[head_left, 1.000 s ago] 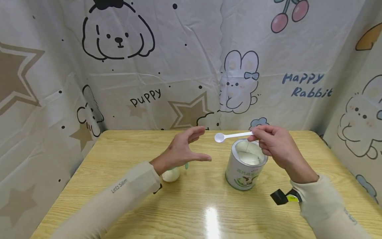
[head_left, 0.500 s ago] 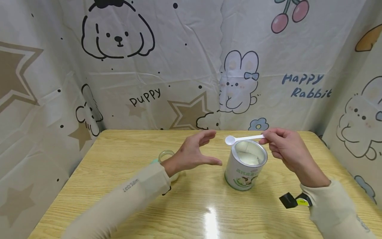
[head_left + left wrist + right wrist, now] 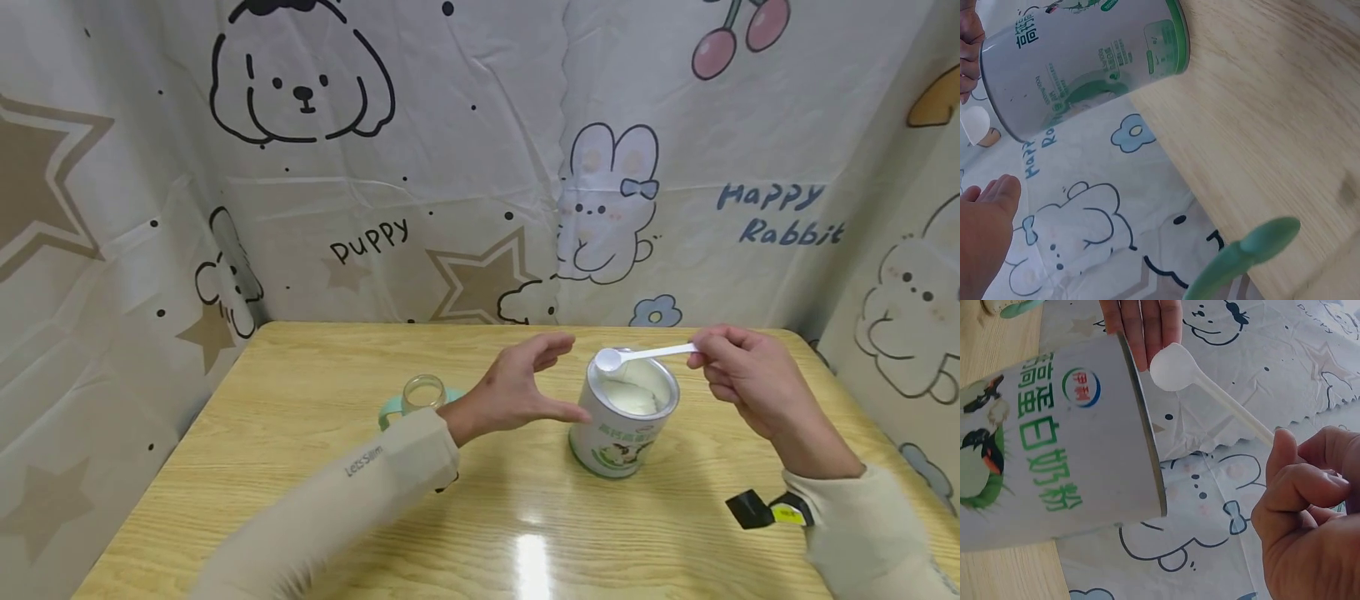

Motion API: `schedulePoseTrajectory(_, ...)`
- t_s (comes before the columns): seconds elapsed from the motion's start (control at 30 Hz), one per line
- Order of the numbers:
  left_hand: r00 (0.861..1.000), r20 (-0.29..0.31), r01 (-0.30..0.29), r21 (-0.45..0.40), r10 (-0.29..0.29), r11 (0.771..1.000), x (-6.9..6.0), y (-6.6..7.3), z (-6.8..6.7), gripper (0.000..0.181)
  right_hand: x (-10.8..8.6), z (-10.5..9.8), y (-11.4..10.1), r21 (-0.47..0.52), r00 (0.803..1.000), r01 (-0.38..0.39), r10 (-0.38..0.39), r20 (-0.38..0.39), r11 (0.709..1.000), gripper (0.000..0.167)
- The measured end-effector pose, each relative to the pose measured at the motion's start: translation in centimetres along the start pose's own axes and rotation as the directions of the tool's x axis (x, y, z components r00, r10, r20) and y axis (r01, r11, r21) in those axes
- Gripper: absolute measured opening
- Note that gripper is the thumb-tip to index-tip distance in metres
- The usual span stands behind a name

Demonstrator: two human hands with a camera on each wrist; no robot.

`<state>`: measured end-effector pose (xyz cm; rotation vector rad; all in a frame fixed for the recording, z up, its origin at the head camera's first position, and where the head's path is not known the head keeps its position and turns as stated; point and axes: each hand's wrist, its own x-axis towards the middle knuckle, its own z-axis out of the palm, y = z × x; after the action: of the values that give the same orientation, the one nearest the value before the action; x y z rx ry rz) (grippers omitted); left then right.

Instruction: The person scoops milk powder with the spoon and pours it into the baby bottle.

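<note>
A white plastic scoop (image 3: 609,361) hangs over the mouth of an open milk-powder can (image 3: 615,437), its handle pinched between the thumb and fingers of my right hand (image 3: 757,383). Pale powder (image 3: 630,398) shows inside the can. My left hand (image 3: 517,387), thumb and fingers spread apart, is just left of the can and holds nothing; whether the thumb touches the can I cannot tell. In the right wrist view the scoop's bowl (image 3: 1174,367) is beside the can's rim, with the can (image 3: 1085,437) lettered in green.
Behind my left wrist stands a glass bottle (image 3: 424,392) with a mint-green handle (image 3: 389,410), partly hidden by the sleeve. The wooden table (image 3: 315,367) meets a printed cloth (image 3: 480,167) at its back edge, and cloth also hangs at both sides.
Both hands have moved right, the left one nearer the can. The scoop has shifted right with my right hand, from left of the can to over its mouth. More of the bottle shows.
</note>
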<state>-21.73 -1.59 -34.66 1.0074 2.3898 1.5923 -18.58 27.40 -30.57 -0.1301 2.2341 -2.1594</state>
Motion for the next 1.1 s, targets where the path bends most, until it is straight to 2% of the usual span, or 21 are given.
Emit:
schedulePoseTrajectory(0.27, 0.999, 0.007, -0.038, 0.024, 0.038, 0.999, 1.0, -0.1, 1.2, 0.094, -0.1, -0.6, 0.6, 0.004, 1.000, 0.004, -0.004, -0.020, 1.000, 0.023)
schedulePoseTrajectory(0.47, 0.997, 0.042, -0.063, 0.073, 0.061, 0.995, 1.7, -0.3, 2.2, 0.102, -0.2, -0.9, 1.1, 0.023, 1.000, -0.001, 0.002, -0.023, 1.000, 0.025)
schedulePoseTrajectory(0.67, 0.997, 0.062, -0.043, 0.034, 0.041, 0.998, 2.1, -0.4, 3.0, 0.104, -0.1, -1.1, 1.5, 0.000, 0.999, -0.028, 0.028, -0.031, 1.000, 0.025)
schedulePoseTrajectory(0.83, 0.998, 0.048, -0.051, 0.025, 0.049, 0.998, 2.3, -0.7, 3.4, 0.104, -0.1, -1.4, 1.9, -0.023, 0.997, -0.062, 0.061, -0.048, 0.998, 0.025)
schedulePoseTrajectory(1.1, 1.000, 0.024, -0.018, 0.020, 0.018, 1.000, 2.8, -1.1, 4.0, 0.103, 0.1, -1.5, 2.4, -0.051, 0.995, -0.079, 0.076, -0.056, 0.996, 0.022)
